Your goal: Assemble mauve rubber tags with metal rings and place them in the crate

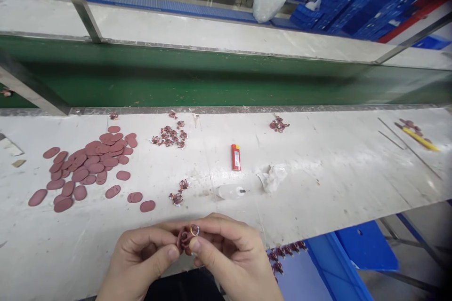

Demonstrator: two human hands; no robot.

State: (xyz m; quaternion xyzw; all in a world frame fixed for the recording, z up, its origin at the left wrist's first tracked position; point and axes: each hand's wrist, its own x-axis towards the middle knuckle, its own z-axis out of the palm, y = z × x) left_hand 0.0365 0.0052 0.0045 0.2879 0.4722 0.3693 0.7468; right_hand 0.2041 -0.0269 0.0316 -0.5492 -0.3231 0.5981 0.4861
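Note:
Near the table's front edge, my left hand (143, 254) and my right hand (235, 254) meet with thumbs and forefingers pinched. Between them is a small dark red curled figure piece (185, 240) with a white-and-orange looped part at its right. The left fingertips grip its left side, the right ones its right side; parts of it are covered by fingers. Beyond my hands lie a couple of similar small figures (175, 198). A cluster of more such figures (170, 136) is farther back. Many flat oval dark red discs (94, 160) are spread to the left.
A clear bottle with a thin dark tip (229, 192), a red lighter (236, 157) and crumpled white tissue (273, 178) lie mid-table. A yellow tool (420, 139) and thin rods are at far right. A blue tray (326, 263) with figures sits lower right. A green conveyor (212, 87) runs behind.

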